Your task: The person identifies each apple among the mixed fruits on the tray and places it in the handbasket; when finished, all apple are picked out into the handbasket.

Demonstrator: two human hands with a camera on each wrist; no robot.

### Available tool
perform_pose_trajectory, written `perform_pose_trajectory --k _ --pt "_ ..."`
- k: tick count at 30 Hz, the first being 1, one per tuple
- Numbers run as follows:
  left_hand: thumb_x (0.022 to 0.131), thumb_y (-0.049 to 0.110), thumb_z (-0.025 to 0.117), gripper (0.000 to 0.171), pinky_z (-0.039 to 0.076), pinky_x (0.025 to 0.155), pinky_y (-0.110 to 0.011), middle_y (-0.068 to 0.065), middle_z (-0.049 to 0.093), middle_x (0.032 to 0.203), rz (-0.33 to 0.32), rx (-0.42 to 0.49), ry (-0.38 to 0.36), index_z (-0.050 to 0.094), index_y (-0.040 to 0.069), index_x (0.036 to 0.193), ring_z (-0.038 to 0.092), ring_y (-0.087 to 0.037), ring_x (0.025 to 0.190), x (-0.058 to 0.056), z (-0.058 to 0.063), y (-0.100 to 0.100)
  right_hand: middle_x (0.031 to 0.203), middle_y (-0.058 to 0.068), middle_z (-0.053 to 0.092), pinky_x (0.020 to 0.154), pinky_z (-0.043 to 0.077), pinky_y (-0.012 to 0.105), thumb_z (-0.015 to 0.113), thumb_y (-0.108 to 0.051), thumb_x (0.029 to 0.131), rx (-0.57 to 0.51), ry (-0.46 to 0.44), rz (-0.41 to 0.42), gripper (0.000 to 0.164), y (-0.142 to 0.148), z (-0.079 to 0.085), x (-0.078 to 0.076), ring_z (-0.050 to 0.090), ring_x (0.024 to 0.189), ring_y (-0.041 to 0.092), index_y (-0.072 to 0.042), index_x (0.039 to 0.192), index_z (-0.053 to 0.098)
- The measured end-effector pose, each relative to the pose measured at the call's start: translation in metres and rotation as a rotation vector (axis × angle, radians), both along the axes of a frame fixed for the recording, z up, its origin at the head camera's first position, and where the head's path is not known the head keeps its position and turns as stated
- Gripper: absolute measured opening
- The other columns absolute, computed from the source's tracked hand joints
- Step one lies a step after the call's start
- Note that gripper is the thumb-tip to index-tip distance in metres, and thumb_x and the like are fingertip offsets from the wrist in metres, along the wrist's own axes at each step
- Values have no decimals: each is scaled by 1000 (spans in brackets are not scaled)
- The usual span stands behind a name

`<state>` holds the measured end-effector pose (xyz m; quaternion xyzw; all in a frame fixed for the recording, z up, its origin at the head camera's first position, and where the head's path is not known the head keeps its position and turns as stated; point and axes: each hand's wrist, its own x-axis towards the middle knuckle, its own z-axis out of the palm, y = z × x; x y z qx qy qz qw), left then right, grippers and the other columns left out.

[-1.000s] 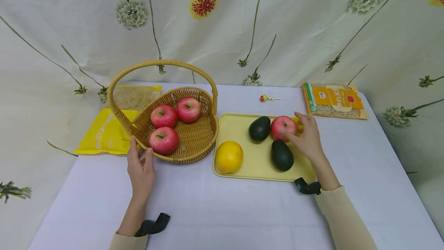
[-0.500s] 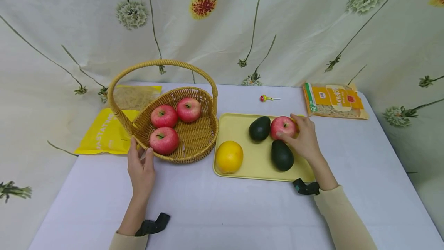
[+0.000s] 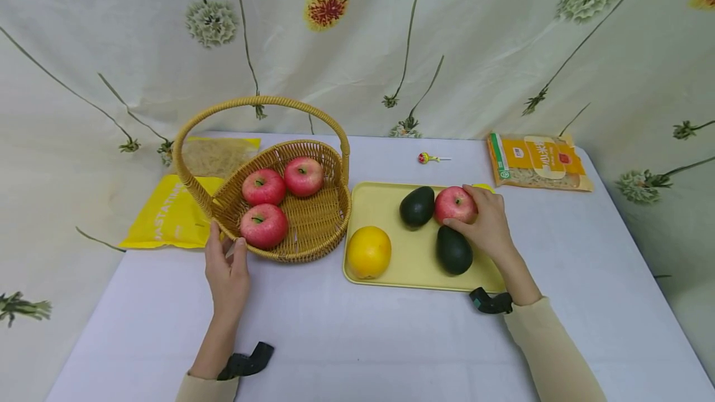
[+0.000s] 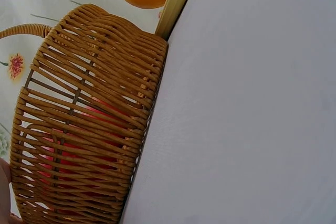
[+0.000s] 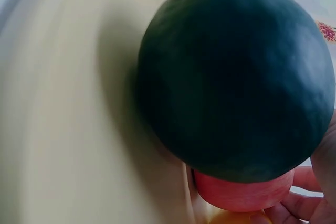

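My left hand [image 3: 228, 275] holds the near left rim of a handled wicker basket [image 3: 313, 228], thumb and fingers at its edge. Three red apples [image 3: 264, 226] lie inside the basket. Over the yellow tray [image 3: 413, 275], my right hand [image 3: 489, 223] grips another red apple [image 3: 454, 203], its thumb at the near side and its fingers round the right side. One dark avocado [image 3: 417, 206] sits left of that apple, and a second avocado [image 3: 454, 250] is just in front. In the right wrist view, the near avocado [image 5: 236, 77] covers much of the gripped apple [image 5: 244, 192].
An orange [image 3: 369, 252] occupies the tray's near left corner. Behind my right hand shows a bit of a yellow thing [image 3: 485, 187]. A lollipop [image 3: 427, 158] lies beyond the tray, an orange food packet [image 3: 540, 163] at back right. Yellow pasta bags [image 3: 173, 216] flank the basket's left.
My right hand has moved slightly left and closed its fingers and thumb round the apple on the tray. My left hand and the basket have stayed still.
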<state>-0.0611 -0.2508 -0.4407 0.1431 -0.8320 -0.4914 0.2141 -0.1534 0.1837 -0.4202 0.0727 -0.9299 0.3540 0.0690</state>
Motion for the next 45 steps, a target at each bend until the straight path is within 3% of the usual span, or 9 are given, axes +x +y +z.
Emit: perform_pose_trajectory --k 15,23,28,32,35,38,45 --pt "102 29 46 65 36 94 -7 -11 31 156 10 -5 -14 16 15 158 46 -32 133 1 0 -1 128 27 57 92 37 53 87 -22 70 -41 113 -47 75 0 -7 -2 42 115 41 7 131 55" --pt "102 29 46 65 37 94 -7 -9 30 157 0 5 -4 16 16 158 45 -31 133 1 1 -2 128 26 56 87 36 50 86 -20 70 -101 154 -96 72 4 3 0 45 109 39 6 130 56" --pt "102 30 47 65 39 96 -10 -10 31 156 4 5 -9 16 16 158 45 -31 133 2 1 -2 126 24 54 91 45 53 85 -18 73 -122 138 -118 71 8 12 2 50 111 37 4 133 53" --pt "102 29 47 65 37 94 -8 -9 31 156 4 11 -5 16 16 158 45 -31 133 1 1 -2 127 23 53 82 50 37 84 -17 73 -137 152 -145 71 13 21 5 51 111 34 3 134 53" --pt "102 29 46 65 36 93 -7 -9 30 156 0 15 -1 16 15 158 45 -30 133 0 1 -1 128 22 53 80 42 16 83 -14 74 -168 174 -151 70 16 32 9 51 113 33 2 134 53" --pt "102 29 46 65 36 93 -7 -9 30 156 -1 16 -1 16 15 158 45 -30 133 -1 1 0 130 21 53 78 36 3 82 -11 75 -200 194 -151 68 19 44 15 51 115 32 2 135 53" --pt "102 29 46 64 36 93 -7 -9 31 156 4 11 -3 16 16 158 45 -30 133 0 0 0 132 15 52 71 41 2 82 -9 74 -223 206 -138 71 18 68 33 45 114 12 -4 138 52"
